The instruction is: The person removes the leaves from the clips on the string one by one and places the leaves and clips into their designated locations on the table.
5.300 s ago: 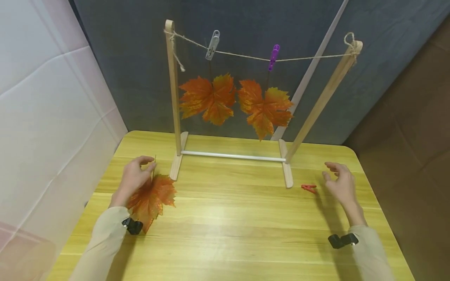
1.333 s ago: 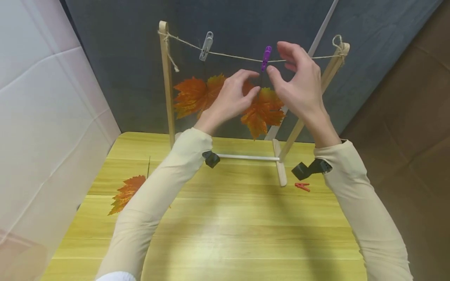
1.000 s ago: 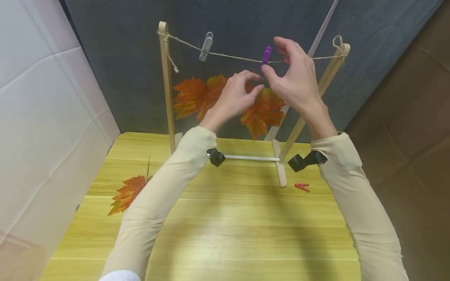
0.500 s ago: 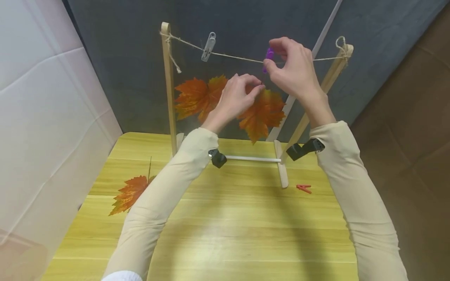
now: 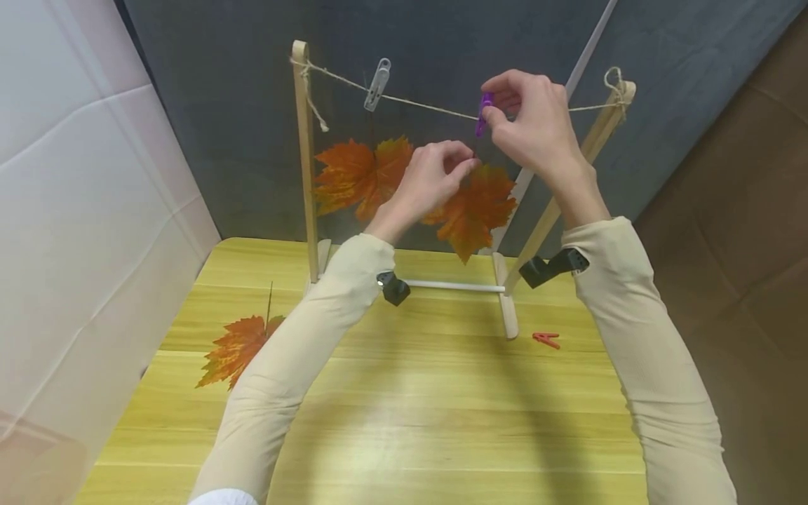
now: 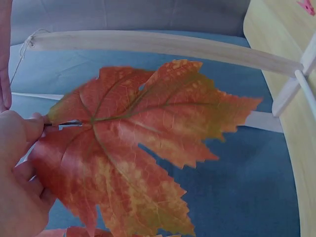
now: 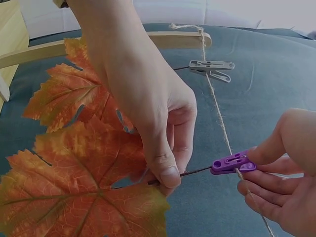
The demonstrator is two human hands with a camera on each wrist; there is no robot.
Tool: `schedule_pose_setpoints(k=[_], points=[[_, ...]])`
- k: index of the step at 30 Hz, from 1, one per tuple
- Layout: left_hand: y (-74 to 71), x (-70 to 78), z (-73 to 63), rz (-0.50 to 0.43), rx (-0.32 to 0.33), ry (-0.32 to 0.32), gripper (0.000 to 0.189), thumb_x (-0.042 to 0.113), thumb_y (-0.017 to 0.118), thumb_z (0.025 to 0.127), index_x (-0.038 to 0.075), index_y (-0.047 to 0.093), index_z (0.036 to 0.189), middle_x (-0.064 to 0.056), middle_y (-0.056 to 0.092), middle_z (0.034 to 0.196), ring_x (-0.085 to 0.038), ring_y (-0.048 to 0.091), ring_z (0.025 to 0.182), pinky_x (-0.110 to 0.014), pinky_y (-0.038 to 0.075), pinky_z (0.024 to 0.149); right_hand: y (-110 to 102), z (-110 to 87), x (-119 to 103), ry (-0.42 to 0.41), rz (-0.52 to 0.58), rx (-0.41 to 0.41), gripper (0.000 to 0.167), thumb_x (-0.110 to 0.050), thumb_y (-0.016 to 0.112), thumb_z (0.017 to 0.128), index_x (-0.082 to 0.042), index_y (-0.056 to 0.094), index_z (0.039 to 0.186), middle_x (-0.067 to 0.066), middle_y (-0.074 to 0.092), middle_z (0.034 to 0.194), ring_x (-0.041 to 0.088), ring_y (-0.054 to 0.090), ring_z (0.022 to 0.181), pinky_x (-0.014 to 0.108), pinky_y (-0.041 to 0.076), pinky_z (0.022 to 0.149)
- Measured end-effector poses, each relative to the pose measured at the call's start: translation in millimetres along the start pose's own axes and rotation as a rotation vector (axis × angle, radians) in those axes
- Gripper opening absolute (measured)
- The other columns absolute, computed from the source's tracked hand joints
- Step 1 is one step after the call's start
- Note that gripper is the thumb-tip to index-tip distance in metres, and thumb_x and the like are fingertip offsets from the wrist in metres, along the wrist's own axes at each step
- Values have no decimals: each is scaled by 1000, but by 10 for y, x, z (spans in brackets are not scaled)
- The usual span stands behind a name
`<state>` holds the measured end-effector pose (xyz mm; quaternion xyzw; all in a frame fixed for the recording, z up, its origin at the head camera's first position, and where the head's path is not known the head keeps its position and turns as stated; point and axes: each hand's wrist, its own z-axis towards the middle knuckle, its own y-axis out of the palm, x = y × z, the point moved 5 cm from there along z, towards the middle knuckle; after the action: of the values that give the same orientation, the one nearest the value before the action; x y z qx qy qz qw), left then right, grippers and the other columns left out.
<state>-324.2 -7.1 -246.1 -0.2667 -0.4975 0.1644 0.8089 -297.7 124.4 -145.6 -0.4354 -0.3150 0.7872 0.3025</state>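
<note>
My left hand (image 5: 426, 179) pinches the thin dark stem of an orange maple leaf (image 5: 476, 210) between thumb and fingers. The leaf's whole face shows close up in the left wrist view. Just above and to the right, my right hand (image 5: 536, 126) grips a purple clothespin (image 5: 483, 116) on the string. In the right wrist view the stem (image 7: 195, 172) runs from my left fingers to the end of this purple clothespin. A second orange leaf (image 5: 353, 175) hangs to the left, below a grey clothespin (image 5: 377, 85); my left hand partly covers it.
Wooden posts (image 5: 304, 154) with a white crossbar (image 5: 454, 285) carry the string (image 5: 429, 106). On the table (image 5: 404, 421) a third leaf (image 5: 236, 347) lies at left, partly under my left sleeve. A red clothespin (image 5: 546, 340) lies at right.
Both hands have risen from the table to the string. My left fingers have closed on the stem and my right on the purple clothespin, which has shifted slightly down, pulling the string.
</note>
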Motion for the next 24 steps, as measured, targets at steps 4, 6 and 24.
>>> schedule_pose_setpoints(k=[4,6,24], points=[[4,7,-15,-31,11,27,24,26,64,101,9,74,115,-4,75,107,-14,60,88,-24,51,81,1,-11,5,-2,8,5,33,-17,59,97,-4,68,127,13,72,121,27,68,112,38,51,103],[3,7,-23,-36,17,36,24,26,64,101,9,74,114,-5,75,105,-14,60,86,-24,50,79,-6,-20,8,-5,9,12,33,-18,60,97,-4,68,125,12,73,120,25,69,110,37,52,101],[126,-84,-178,-24,-89,31,20,29,68,98,12,77,104,0,75,92,-14,61,77,-22,53,71,-87,-73,-11,-167,37,257,22,-8,62,97,-1,70,116,9,75,111,20,72,102,23,52,96]])
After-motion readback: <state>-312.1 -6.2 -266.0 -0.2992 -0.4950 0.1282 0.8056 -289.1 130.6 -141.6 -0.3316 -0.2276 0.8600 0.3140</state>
